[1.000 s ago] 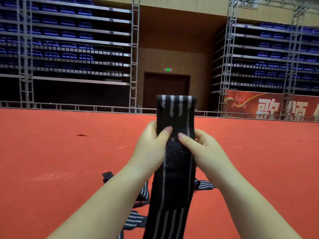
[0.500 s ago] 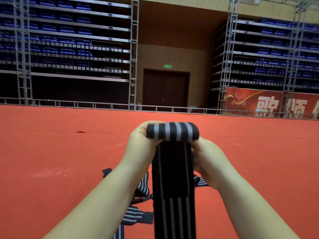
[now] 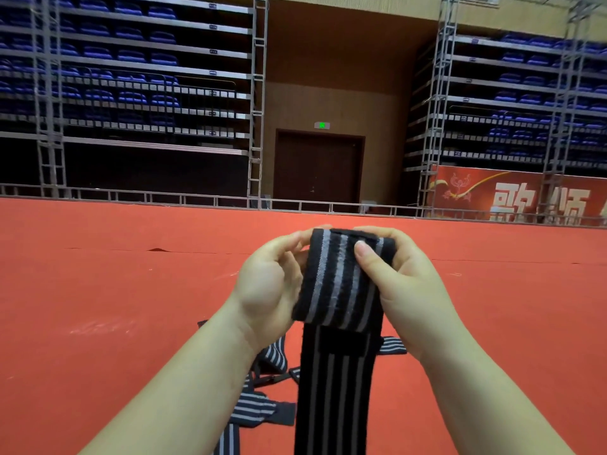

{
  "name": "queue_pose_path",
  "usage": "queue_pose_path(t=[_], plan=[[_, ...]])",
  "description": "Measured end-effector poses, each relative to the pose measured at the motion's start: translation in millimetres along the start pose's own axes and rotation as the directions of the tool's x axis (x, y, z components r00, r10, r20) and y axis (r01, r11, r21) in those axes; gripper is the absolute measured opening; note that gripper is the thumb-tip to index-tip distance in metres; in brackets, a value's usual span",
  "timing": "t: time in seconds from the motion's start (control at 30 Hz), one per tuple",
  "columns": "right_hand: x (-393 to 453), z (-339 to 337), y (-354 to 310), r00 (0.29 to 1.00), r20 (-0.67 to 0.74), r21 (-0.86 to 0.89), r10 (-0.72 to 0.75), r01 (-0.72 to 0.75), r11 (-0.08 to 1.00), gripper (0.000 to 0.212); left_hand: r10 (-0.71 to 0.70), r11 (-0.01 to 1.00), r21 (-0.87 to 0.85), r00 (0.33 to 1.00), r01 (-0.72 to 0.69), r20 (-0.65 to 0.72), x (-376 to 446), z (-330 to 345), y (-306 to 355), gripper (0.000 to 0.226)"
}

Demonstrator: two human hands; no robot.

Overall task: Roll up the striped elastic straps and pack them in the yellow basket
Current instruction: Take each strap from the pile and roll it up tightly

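Since half a second ago the rolled part of the strap [image 3: 340, 284] has grown from a thin fold at the top into a thick, flat roll, and the view has tipped slightly downward. Left hand [image 3: 267, 284] grips the roll's left edge, fingers curled behind it. Right hand [image 3: 407, 284] closes on the right edge, thumb pressed on the front face. Both hold the roll raised above the floor. Unrolled strap hangs straight down from the roll, out of the bottom edge of view, with a plain black patch just below the roll. Loose straps [image 3: 259, 405] lie tangled on the red carpet [image 3: 98, 290] beneath the forearms, partly hidden by them and by the hanging length. Carpet lies bare to left, right and ahead, up to a low metal railing [image 3: 164, 198]. Basket not in view.
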State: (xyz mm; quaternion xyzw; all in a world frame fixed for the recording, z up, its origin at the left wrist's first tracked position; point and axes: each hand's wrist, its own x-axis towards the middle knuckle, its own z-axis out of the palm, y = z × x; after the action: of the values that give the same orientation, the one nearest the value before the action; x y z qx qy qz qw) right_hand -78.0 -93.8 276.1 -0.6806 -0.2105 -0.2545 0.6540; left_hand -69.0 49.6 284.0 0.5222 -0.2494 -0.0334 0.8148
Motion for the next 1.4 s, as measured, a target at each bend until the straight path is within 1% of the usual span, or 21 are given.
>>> queue_pose_path(t=[0.07,0.1,0.2,0.3,0.37,0.43,0.5,0.57,0.67,0.73,0.87,0.97,1.0,1.07,1.1,1.13,1.17,1.23,1.27,1.3,1.4], plan=[[-1.3,1.0,-1.7,0.999,0.005,-0.012,-0.043,0.043,0.999,0.013,0.007,0.986,0.167,0.999,-0.001,-0.036,-4.4,5.3,-5.2,0.052],[-2.5,2.5,-3.9,0.998,0.010,-0.016,-0.061,0.061,0.998,0.013,0.053,0.959,0.281,0.996,-0.031,-0.071,-6.0,9.7,-7.6,0.053],[-4.9,4.1,-6.1,0.997,0.025,-0.021,-0.079,0.080,0.997,0.014,0.293,0.788,0.589,0.951,-0.181,-0.099,-5.8,11.9,-15.4,0.043],[-7.2,5.5,-9.0,0.996,0.063,0.020,-0.056,0.055,0.998,0.015,0.451,0.699,0.654,0.888,-0.290,-0.087,-6.8,10.4,-15.2,0.025],[-9.6,8.1,-9.2,0.994,0.101,0.041,-0.029,0.025,0.999,0.018,0.530,0.674,0.655,0.841,-0.342,-0.106,-4.9,8.7,-13.4,0.023],[-14.5,10.3,-5.4,0.987,0.160,0.017,0.023,-0.026,1.000,0.033,0.573,0.694,0.630,0.797,-0.349,-0.190,-0.6,3.8,-9.1,0.028],[-20.8,14.7,-1.0,0.978,0.204,-0.114,0.035,-0.012,0.993,0.043,0.565,0.755,0.555,0.776,-0.351,-0.279,3.3,-2.1,-4.0,0.031],[-23.6,14.7,2.8,0.986,0.167,-0.203,0.006,0.029,0.979,0.036,0.506,0.806,0.484,0.821,-0.340,-0.266,2.7,-3.7,-1.2,0.030],[-17.5,10.5,8.3,0.999,0.048,-0.192,0.002,0.008,0.981,0.015,0.257,0.874,0.438,0.965,-0.212,-0.045,-2.0,-8.3,-4.6,0.031],[-13.2,9.5,10.3,0.998,0.011,-0.126,0.056,-0.054,0.991,0.024,0.138,0.891,0.425,0.987,-0.158,0.077,-6.0,-12.5,-8.0,0.027],[-14.0,11.2,9.1,0.982,0.031,0.022,0.184,-0.185,0.983,0.051,0.225,0.895,0.385,0.973,-0.224,0.044,-7.6,-20.2,-12.6,0.028],[-12.9,10.1,4.4,0.913,0.145,0.250,0.382,-0.407,0.879,0.072,0.284,0.879,0.388,0.958,-0.278,0.044,-4.4,-20.8,-15.2,0.027],[-12.4,8.7,2.8,0.892,0.183,0.301,0.414,-0.451,0.840,0.074,0.329,0.845,0.434,0.944,-0.313,0.041,-4.1,-21.5,-16.1,0.029],[-12.6,7.0,0.2,0.878,0.230,0.369,0.420,-0.478,0.797,0.057,0.458,0.716,0.573,0.888,-0.399,0.047,-2.8,-21.4,-17.1,0.038],[-13.5,6.5,-0.6,0.883,0.227,0.386,0.412,-0.470,0.794,0.043,0.490,0.665,0.625,0.870,-0.409,0.049,-2.9,-19.9,-17.4,0.043],[-13.6,6.0,0.6,0.890,0.205,0.389,0.407,-0.455,0.801,0.030,0.495,0.656,0.636,0.868,-0.406,0.044,-3.4,-19.0,-18.0,0.048],[-13.7,4.6,3.0,0.901,0.171,0.375,0.398,-0.433,0.819,0.025,0.458,0.715,0.585,0.889,-0.383,0.022,-3.2,-18.8,-17.6,0.053],[-14.4,1.7,6.8,0.936,0.079,0.305,0.343,-0.351,0.886,0.028,0.279,0.911,0.320,0.960,-0.259,-0.018,-1.8,-16.7,-14.1,0.052],[-15.5,1.2,6.8,0.954,0.024,0.245,0.299,-0.296,0.923,0.033,0.177,0.967,0.189,0.984,-0.172,-0.008,-1.2,-15.3,-11.9,0.046],[-16.8,1.5,6.2,0.969,-0.025,0.185,0.244,-0.235,0.954,0.039,0.108,0.985,0.130,0.994,-0.110,0.023,-2.5,-12.6,-9.6,0.039],[-21.0,6.8,4.0,0.995,-0.063,0.067,0.082,-0.078,0.995,0.053,0.088,0.949,0.296,0.993,-0.106,0.074,-10.1,-2.0,-15.1,0.031]])
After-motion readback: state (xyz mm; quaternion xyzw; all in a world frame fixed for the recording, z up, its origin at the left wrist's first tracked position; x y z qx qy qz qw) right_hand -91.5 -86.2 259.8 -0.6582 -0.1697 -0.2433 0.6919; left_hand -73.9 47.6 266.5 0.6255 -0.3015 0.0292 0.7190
